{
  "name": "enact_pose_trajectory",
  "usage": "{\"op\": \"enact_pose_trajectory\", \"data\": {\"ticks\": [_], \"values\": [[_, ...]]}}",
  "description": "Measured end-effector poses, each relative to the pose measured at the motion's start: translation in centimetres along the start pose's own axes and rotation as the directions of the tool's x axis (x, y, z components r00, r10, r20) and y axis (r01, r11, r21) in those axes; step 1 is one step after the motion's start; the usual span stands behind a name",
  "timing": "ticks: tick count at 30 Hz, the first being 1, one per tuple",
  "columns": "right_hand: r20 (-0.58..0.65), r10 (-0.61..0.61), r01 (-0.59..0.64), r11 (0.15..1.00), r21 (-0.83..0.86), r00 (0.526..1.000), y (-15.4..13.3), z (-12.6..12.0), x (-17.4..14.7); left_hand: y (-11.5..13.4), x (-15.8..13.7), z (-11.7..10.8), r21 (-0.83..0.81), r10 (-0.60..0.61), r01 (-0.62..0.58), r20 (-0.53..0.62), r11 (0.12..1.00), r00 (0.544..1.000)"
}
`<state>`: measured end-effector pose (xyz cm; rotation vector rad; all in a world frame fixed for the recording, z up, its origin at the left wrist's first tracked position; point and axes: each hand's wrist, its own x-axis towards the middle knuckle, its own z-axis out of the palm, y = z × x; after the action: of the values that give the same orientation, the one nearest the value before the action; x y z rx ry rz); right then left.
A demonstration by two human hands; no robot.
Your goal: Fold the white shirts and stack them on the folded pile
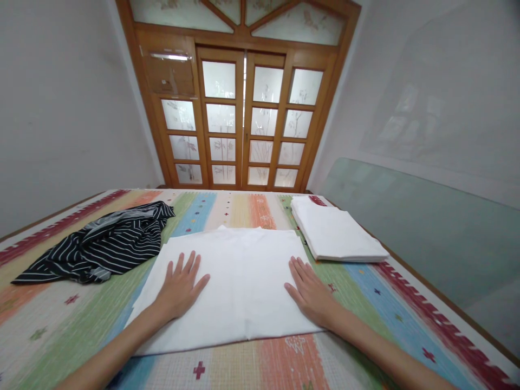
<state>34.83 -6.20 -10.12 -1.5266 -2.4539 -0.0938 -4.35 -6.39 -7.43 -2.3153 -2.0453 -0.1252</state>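
A white cloth [244,287], folded into a wide flat shape, lies in front of me on a striped, patterned bed cover [231,368]. On its left part rests my left hand [181,287], palm down with the fingers spread. My right hand [307,290] lies flat near the cloth's right edge, fingers stretched out and thumb apart. Neither hand grips anything. The cloth's far edge shows small peaks, and several layers show along its left side.
A stack of folded white cloth [335,230] sits at the right. To the left lies a crumpled black-and-white striped garment [117,244]. A pale green panel [426,233] runs along the right wall. Wooden doors with glass panes [244,119] stand beyond the bed.
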Motion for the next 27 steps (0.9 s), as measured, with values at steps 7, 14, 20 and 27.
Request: {"op": "enact_pose_trajectory", "data": {"ticks": [7, 14, 20, 27], "values": [[0.100, -0.221, 0.211, 0.972, 0.102, 0.970, -5.1, -1.3, 3.6, 7.6, -2.8, 0.9, -0.079, 0.293, -0.302, -0.108, 0.950, 0.950], [0.108, -0.324, 0.299, 0.934, 0.193, 0.940, -8.7, 0.0, 10.7, 10.9, -6.3, 0.4, -0.093, 0.398, -0.416, -0.165, 0.904, 0.902], [0.137, -0.200, 0.170, 0.965, 0.201, 0.970, -9.5, 1.5, 17.6, 10.9, -7.6, 0.0, -0.171, 0.416, -0.436, -0.138, 0.884, 0.899], [0.071, -0.119, 0.104, 0.978, 0.179, 0.990, -9.9, 1.0, 22.0, 10.3, -8.4, -1.8, -0.268, 0.493, -0.506, -0.117, 0.820, 0.862]]}}
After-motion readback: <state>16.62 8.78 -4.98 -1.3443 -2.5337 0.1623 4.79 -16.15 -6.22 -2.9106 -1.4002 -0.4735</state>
